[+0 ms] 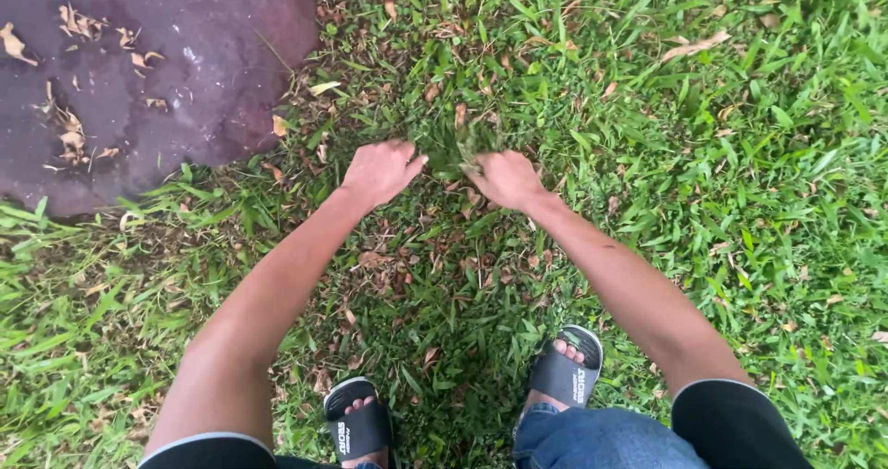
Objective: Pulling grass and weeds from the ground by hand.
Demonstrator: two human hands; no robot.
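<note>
Grass tuft [462, 145] — both hands, lawn [740, 201]

Your left hand [379, 171] and right hand [506, 178] flank a grass tuft [461, 145] ahead of your sandals [566, 369], with a stone slab [185, 62] lying far left.

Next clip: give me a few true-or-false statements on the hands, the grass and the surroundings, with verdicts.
1. Both hands reach into the tuft of grass. True: left hand and right hand meet at it.
2. The person wears gloves. False: both hands are bare.
3. A dark wet slab lies left of the hands. True.
4. The person is barefoot. False: black slide sandals are on both feet.
5. The slab is swept clean. False: dry leaves lie on it.
</note>
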